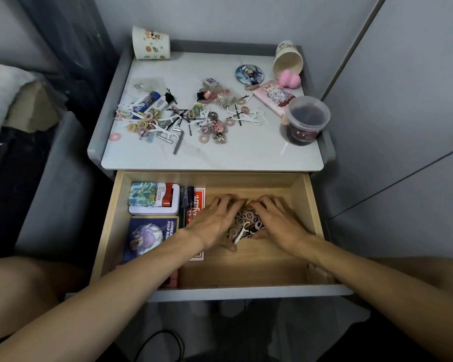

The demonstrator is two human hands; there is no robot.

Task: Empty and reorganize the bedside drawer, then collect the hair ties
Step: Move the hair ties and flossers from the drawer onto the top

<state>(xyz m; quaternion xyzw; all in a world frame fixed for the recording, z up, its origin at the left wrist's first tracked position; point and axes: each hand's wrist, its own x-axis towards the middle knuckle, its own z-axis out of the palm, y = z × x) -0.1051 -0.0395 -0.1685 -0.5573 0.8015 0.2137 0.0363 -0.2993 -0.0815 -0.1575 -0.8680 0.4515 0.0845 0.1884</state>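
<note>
Spread left hand (215, 223) and right hand (280, 223) flank, perhaps touching, the hair ties (243, 220).

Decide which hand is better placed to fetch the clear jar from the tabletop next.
Right, probably. The jar stands at the right edge of the tabletop, nearer the right hand; the left hand would have to cross over.

Boxes (153, 202) left in drawer (309, 205); hair ties (246, 220) right.

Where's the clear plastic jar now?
In head view, the clear lidded plastic jar sits at the white nightstand top's right edge, beside the pink cartoon pouch.
</note>
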